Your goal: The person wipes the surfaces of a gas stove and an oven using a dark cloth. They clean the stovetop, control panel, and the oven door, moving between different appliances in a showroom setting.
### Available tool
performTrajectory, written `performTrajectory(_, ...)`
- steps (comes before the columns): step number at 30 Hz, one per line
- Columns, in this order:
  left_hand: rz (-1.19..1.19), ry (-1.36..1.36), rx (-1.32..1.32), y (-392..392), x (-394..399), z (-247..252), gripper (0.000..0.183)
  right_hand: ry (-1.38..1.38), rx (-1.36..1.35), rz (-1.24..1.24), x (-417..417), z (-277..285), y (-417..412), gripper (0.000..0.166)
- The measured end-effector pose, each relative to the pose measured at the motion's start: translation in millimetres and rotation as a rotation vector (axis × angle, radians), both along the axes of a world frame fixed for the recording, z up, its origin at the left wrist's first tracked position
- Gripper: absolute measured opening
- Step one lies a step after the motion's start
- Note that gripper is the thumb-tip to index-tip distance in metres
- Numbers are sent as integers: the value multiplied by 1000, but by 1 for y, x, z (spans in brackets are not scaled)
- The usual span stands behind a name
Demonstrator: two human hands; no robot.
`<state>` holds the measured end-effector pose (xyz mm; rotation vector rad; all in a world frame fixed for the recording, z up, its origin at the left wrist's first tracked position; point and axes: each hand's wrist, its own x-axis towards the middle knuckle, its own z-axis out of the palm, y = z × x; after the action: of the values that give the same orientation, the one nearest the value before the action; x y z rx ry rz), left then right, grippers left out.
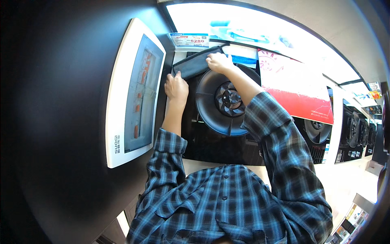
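Both hands are on a flat dark grey mesh-like panel or pouch (195, 64) with black edging, tilted at the back left of a black glass gas hob. My left hand (177, 87) grips its near left end. My right hand (220, 63) grips its upper edge near the right end. Under my right forearm lies the hob's round burner (229, 99) with a dark ring-shaped pan support. What the fingertips do behind the panel is hidden.
A white-framed display panel (117, 122) stands close on the left wall. Behind the hob is a price card (190, 40). A red and white printed board (317, 105) leans at the right, with more hobs (353, 131) beyond.
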<state>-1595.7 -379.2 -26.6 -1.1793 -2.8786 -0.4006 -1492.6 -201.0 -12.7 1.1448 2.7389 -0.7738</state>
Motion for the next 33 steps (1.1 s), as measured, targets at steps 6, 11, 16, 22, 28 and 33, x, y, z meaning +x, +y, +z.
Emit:
performTrajectory(6,244,-128,-2,-45,45,24,26,-26,31,191,-25,8,-39,43)
performTrajectory(11,248,-162,0,-95,67,25,26,-168,95,428,-36,25,-83,47)
performTrajectory(16,224,-227,-63,-149,95,31,24,-174,131,586,-32,21,-139,47)
performTrajectory(22,237,-279,-169,-200,125,36,30,-112,353,654,-4,9,-215,53)
performTrajectory(28,159,-274,-251,-232,144,39,33,-61,344,551,31,6,-272,69)
performTrajectory(33,62,-358,-252,-250,166,38,34,51,315,516,68,4,-295,73)
